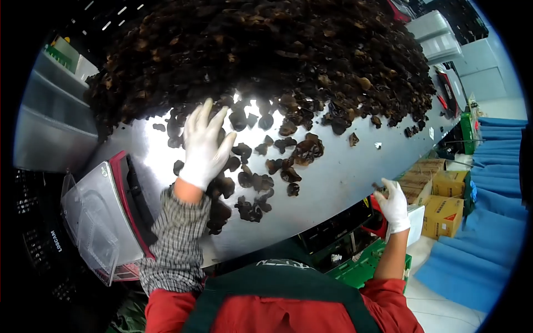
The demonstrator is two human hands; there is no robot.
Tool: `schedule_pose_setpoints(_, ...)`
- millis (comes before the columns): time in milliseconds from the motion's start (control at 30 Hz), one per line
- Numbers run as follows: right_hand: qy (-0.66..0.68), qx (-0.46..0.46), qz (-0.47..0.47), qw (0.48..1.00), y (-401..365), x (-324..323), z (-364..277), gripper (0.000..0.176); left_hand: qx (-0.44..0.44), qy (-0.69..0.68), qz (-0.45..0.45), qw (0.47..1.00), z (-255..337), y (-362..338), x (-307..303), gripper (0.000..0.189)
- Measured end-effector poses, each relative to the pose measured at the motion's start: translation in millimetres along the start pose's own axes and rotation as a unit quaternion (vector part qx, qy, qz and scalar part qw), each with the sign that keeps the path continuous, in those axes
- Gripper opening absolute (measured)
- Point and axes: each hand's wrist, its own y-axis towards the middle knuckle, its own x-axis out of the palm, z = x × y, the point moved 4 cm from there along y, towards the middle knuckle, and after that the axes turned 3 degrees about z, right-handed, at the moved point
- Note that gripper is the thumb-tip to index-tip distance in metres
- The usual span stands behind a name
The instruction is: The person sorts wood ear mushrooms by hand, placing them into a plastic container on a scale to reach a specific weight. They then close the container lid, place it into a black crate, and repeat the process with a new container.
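A big heap of dark brown wood-ear mushrooms (266, 50) covers the far part of a shiny steel table (344, 172). Loose pieces (277, 166) lie scattered in front of the heap. My left hand (204, 145), in a white glove, rests flat with fingers spread over the loose pieces near the heap's edge. My right hand (393, 204), also gloved, hangs beyond the table's near edge and pinches a small dark piece (378, 187) between its fingertips.
A scale with a clear plastic container (94, 222) on it stands at the table's left end. Cardboard boxes (444, 200) and blue cloth (488, 233) lie on the floor to the right. Green crates (361, 266) sit under the table.
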Motion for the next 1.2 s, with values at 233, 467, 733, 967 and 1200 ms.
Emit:
schedule_pose_setpoints(233,0.169,-0.204,0.096,0.960,32,46,-132,0.053,-0.062,0.187,-0.175,0.965,-37,12,35,0.062)
schedule_pose_setpoints(467,0.174,-0.325,0.030,0.929,-11,110,-216,0.062,-0.130,0.077,-0.165,0.975,-35,-93,-18,0.062)
schedule_pose_setpoints(733,0.196,-0.437,0.039,0.877,-4,85,-266,0.050,-0.104,0.005,-0.065,0.992,-3,-120,-70,0.055)
schedule_pose_setpoints(967,0.201,-0.474,0.016,0.857,24,103,-292,0.037,-0.233,0.007,-0.004,0.972,-40,-178,-95,0.062)
schedule_pose_setpoints(1200,0.281,-0.459,-0.057,0.841,3,85,-305,0.028,-0.250,-0.036,-0.013,0.968,-24,-212,-82,0.093)
